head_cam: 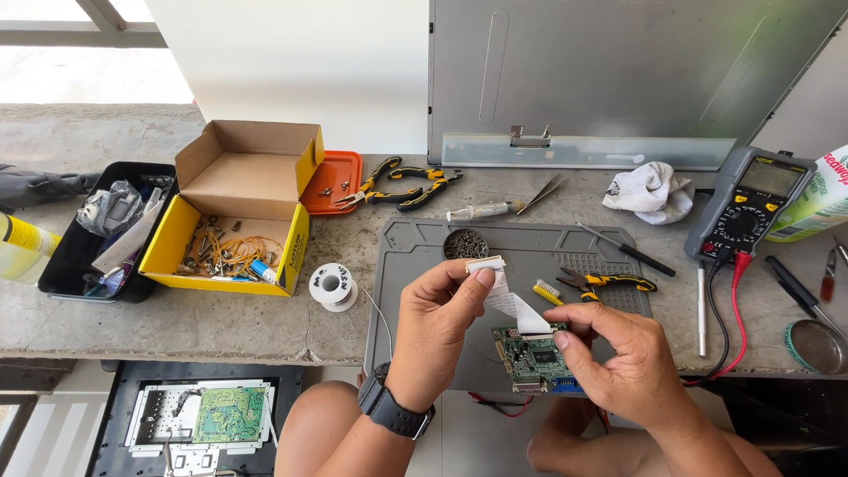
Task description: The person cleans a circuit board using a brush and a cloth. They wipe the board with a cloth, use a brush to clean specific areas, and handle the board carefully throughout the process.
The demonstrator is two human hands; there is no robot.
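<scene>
While pinched, ribbon cable (pixel 508 299) above mat edge (pixel 375 291)

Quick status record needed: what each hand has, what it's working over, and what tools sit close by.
left hand: pinches the free end of a white flat ribbon cable, wrist wears a black watch
right hand: holds a small green circuit board by its edge
cable: runs from the left fingers down to the board
surface: grey work mat on a concrete bench
near tools: yellow-handled cutters, yellow brush, solder spool
right side: multimeter with red and black leads
</scene>
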